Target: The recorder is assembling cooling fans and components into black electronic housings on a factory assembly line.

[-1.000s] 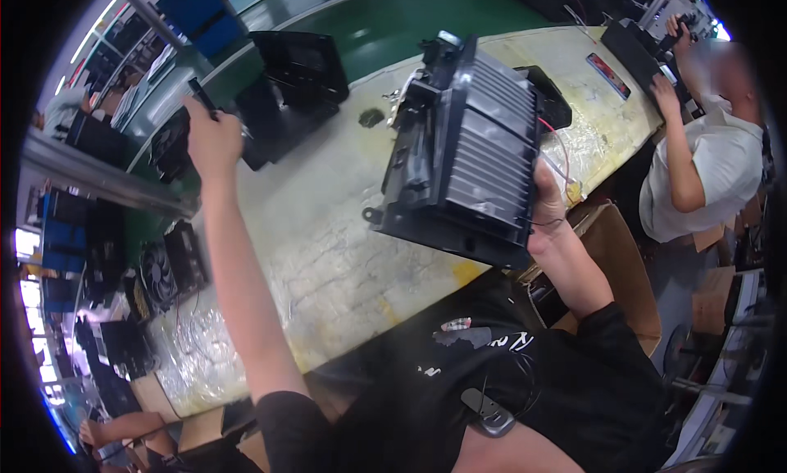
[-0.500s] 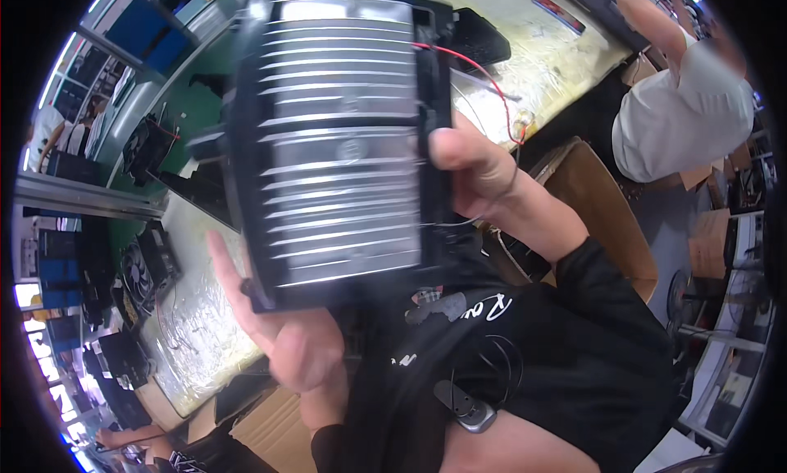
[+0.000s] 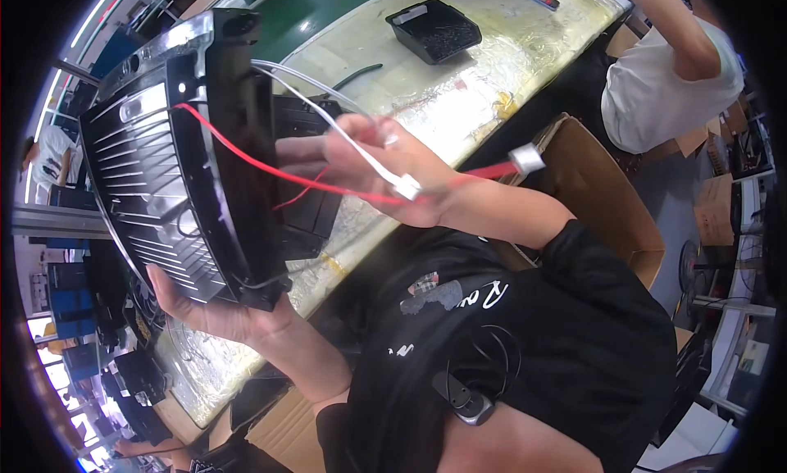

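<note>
A black housing (image 3: pixel 234 170) with a row of silver metal fins is raised above the table, tilted so its side shows. My left hand (image 3: pixel 221 313) supports its lower end, with the thumb on the finned face. Red wires (image 3: pixel 307 180) and white wires (image 3: pixel 316 100) trail from the housing toward the right. They carry white connectors, one of them a plug (image 3: pixel 526 158) at the end of the red wires. My right hand (image 3: pixel 373 166) is beside the housing, behind the wires, its fingers stretched and slightly blurred. Whether the fingertips touch the housing is unclear.
On the film-covered table (image 3: pixel 361 43) stand a black tray (image 3: pixel 434 30) and a dark flat part (image 3: pixel 307 182) behind the housing. An open cardboard box (image 3: pixel 611 198) stands at the right. Past it is a co-worker in a white shirt (image 3: pixel 668 96).
The housing has moved left and turned, showing its side and wires. My right hand has let go of its edge. The wires have swung out to the right.
</note>
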Action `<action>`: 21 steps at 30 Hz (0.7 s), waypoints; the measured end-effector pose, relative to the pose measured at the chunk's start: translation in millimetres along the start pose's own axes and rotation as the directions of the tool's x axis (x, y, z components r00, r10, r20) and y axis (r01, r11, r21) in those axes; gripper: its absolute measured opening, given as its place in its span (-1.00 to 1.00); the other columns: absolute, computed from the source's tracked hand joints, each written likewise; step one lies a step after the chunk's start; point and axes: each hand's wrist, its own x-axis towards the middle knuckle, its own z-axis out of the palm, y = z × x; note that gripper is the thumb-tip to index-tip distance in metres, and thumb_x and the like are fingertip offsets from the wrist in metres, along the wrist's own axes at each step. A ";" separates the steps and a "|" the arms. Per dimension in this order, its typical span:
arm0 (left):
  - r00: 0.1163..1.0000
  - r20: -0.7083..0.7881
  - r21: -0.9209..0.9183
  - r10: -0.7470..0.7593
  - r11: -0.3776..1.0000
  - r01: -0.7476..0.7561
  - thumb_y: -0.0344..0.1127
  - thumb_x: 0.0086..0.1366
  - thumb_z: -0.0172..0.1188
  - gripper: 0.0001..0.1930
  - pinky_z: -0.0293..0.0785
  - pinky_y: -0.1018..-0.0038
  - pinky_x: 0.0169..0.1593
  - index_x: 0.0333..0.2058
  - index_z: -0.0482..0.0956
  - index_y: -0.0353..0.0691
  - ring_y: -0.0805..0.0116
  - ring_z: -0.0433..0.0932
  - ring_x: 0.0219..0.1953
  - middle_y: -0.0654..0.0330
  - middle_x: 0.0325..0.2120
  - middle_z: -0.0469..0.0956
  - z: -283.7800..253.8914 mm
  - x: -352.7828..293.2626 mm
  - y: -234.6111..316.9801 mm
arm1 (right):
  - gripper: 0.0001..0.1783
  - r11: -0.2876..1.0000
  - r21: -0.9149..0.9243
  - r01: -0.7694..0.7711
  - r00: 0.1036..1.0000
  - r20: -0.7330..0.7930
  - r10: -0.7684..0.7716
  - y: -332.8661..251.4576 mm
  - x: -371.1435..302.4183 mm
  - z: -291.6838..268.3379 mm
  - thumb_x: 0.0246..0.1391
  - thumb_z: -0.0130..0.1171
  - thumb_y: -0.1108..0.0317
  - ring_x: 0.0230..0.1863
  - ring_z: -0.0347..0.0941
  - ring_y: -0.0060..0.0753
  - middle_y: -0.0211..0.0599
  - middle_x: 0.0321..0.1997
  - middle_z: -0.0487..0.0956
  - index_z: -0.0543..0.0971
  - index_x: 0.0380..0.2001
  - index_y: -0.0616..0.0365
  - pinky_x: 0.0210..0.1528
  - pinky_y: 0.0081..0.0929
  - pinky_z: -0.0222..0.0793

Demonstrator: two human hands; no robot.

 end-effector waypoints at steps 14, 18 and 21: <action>0.945 -0.082 0.496 0.318 0.835 -0.237 -0.22 0.10 0.10 -0.45 0.58 0.10 -0.06 -0.03 0.37 -0.57 0.03 0.58 -0.18 -0.12 -0.19 0.51 6.9 1.6 1.3 | -0.06 0.356 -0.623 0.696 0.717 0.577 -0.392 -122.7 -10.3 -1.5 -0.03 0.34 0.07 0.30 0.24 0.02 0.17 0.27 0.28 0.15 0.29 0.28 0.36 -0.03 0.05; 0.972 -0.074 0.469 0.225 0.868 -0.165 -0.22 0.09 0.06 -0.49 0.57 0.09 -0.05 -0.08 0.41 -0.56 -0.01 0.58 -0.18 -0.15 -0.20 0.52 18.6 -1.2 -9.8 | 0.32 0.482 -0.689 0.541 0.835 0.373 -0.405 -91.5 46.2 -8.2 -0.32 0.50 -0.15 0.35 0.10 0.17 0.36 0.34 0.06 -0.01 0.30 0.43 0.38 -0.13 0.03; 0.995 0.084 0.217 0.058 0.973 -0.075 -0.22 0.10 0.06 -0.52 0.56 0.06 -0.02 -0.11 0.42 -0.54 -0.02 0.58 -0.16 -0.15 -0.19 0.52 23.4 1.8 -13.3 | 0.18 0.893 -0.369 0.258 0.932 0.338 -0.129 -68.4 31.8 -14.4 -0.16 0.32 -0.30 0.29 0.26 -0.22 -0.06 0.32 0.27 0.07 0.32 0.23 0.27 -0.14 0.25</action>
